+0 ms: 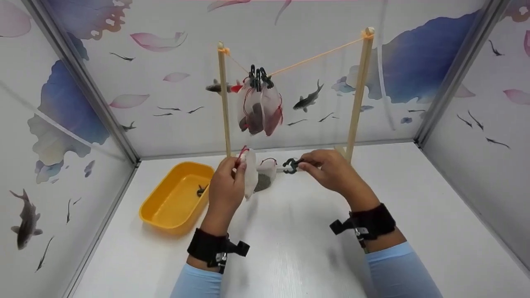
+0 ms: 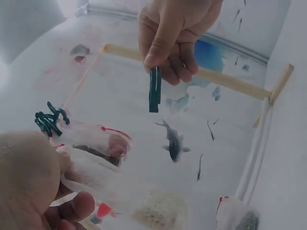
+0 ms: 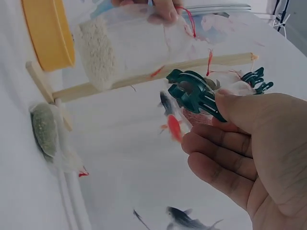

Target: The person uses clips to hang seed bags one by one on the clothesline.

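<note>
My left hand point(image 1: 227, 182) pinches the top of a white mesh drawstring bag point(image 1: 251, 177) with a red cord. In the right wrist view, pale grains fill the bottom of this bag point(image 3: 98, 52). To its right, my right hand point(image 1: 333, 173) pinches a dark green spring clip point(image 1: 291, 165) by its handles, apart from the bag. The clip point(image 3: 192, 93) has curved jaws pointing away from the fingers. Above and beyond the hands, several mesh bags point(image 1: 271, 108) with dark and reddish contents hang bunched from clips point(image 1: 258, 78) on an orange line point(image 1: 319, 57).
Two wooden posts point(image 1: 225, 103) hold up the line. Behind the held bag, another mesh bag point(image 1: 265, 179) with dark green contents rests low near the frame. At left, a yellow basin point(image 1: 155, 215) contains a dark clip point(image 1: 201, 190). Printed wall panels surround the white table point(image 1: 285, 256).
</note>
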The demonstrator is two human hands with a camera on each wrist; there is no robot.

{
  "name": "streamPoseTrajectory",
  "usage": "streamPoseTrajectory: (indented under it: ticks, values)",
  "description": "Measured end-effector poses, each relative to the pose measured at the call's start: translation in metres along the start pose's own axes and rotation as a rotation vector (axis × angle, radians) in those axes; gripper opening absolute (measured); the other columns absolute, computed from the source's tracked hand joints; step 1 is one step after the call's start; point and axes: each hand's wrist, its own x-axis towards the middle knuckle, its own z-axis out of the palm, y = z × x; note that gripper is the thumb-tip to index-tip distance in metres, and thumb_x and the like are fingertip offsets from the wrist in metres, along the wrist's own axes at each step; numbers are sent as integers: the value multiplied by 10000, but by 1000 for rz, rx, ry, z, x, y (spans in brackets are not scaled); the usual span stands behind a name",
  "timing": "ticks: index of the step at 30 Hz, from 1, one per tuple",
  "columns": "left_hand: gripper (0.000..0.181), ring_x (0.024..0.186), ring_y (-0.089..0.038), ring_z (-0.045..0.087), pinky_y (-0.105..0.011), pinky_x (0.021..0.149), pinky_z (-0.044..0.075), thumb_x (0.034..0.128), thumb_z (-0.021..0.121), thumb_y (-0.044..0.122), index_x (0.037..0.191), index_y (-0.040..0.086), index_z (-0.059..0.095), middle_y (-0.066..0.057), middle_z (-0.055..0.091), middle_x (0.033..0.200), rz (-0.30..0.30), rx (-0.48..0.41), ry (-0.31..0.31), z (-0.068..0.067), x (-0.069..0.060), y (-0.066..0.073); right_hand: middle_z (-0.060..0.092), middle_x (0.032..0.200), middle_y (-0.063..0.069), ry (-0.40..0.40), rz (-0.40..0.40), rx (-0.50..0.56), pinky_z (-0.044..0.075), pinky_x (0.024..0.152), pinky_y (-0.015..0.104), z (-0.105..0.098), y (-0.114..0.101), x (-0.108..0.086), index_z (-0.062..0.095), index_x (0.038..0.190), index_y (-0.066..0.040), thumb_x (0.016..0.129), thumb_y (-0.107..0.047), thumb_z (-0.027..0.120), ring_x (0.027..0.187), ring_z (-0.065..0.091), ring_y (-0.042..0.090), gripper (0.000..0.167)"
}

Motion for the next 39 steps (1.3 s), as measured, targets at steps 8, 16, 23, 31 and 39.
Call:
streamPoseTrajectory:
  ticks: [8,16,23,31,39]
  values:
    - [322,963,-303,649,-401,844,559,1207,573,312,1295,37,717,-133,703,1167,-18,68,48,-33,50,11,842,1012,142,83,-29,-62,649,806,386,-50,-20,64,846,1160,8,1089,-176,788,886,805,288,206]
    - [316,1029,-326,673,-493,894,571,1202,590,301,1309,38,728,-153,708,1214,36,168,96,-63,120,41,856,1067,135,215,17,-82,590,801,237,-84,-57,142,857,1179,-26,1128,-274,743,892,796,249,278]
    - [310,1142,-324,749,-513,969,607,1191,609,300,1333,64,753,-147,734,1239,53,240,126,-68,167,61,815,1331,164,177,82,-158,613,1120,446,-88,-81,198,816,1330,-25,1156,-295,688,1252,779,306,346]
    - [327,1134,-292,748,-469,956,598,1184,606,348,1367,135,774,-104,738,1236,25,306,69,-66,193,77,767,1391,154,101,125,-279,602,1121,385,-76,-99,236,802,1363,-31,1161,-297,665,1298,744,294,362]
    - [310,1130,-279,740,-464,949,574,1189,590,338,1336,145,783,-89,738,1241,20,303,39,-63,196,86,745,1493,140,-38,136,-287,618,1094,397,-67,-109,249,781,1433,-56,1161,-267,675,1304,752,288,360]
